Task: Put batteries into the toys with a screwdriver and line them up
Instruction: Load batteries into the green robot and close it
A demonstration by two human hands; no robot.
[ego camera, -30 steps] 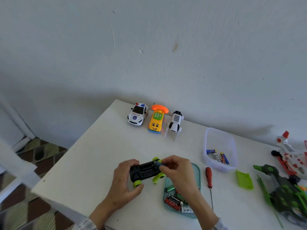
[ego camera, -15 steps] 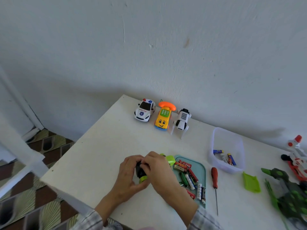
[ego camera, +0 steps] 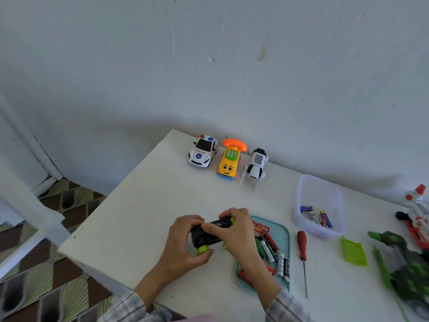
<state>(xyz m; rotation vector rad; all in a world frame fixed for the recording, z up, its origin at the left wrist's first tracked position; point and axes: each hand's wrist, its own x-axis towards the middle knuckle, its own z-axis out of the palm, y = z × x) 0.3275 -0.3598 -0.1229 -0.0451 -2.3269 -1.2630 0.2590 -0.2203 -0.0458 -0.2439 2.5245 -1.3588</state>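
Gripping a black toy car [ego camera: 206,237] with lime-green wheels, both hands hold it just above the white tabletop [ego camera: 139,205], near its front edge. The car is turned belly-up, showing a dark underside with an open battery bay; a dark battery [ego camera: 220,223] with a greenish label, too blurred to read, lies along its far side. The left hand [ego camera: 183,242] curls round the car's left end, thumb by a green wheel. The right hand [ego camera: 234,231] covers the right end, its fingers [ego camera: 210,227] bent and pressing on the battery.

Just right of the hands a pale teal tray [ego camera: 286,235] carries loose batteries in red, green, white and black; one red one reads upside down, perhaps "LIGHTNING", the rest cannot be made out. A red-handled screwdriver [ego camera: 302,246] lies beside the tray, tip toward the person. Beyond it a clear plastic tub [ego camera: 301,189] holds a few more batteries. A lime-green cover plate [ego camera: 354,251] lies flat near a green and grey dinosaur toy [ego camera: 404,259], with a red and white toy [ego camera: 417,210] behind that at the right edge.

Along the wall stand three toys in a row: a white police car [ego camera: 203,151] marked "POLICE" on the bonnet, a yellow phone car [ego camera: 228,162] with an orange handset and a smiling face, and a white robot dog [ego camera: 255,165].
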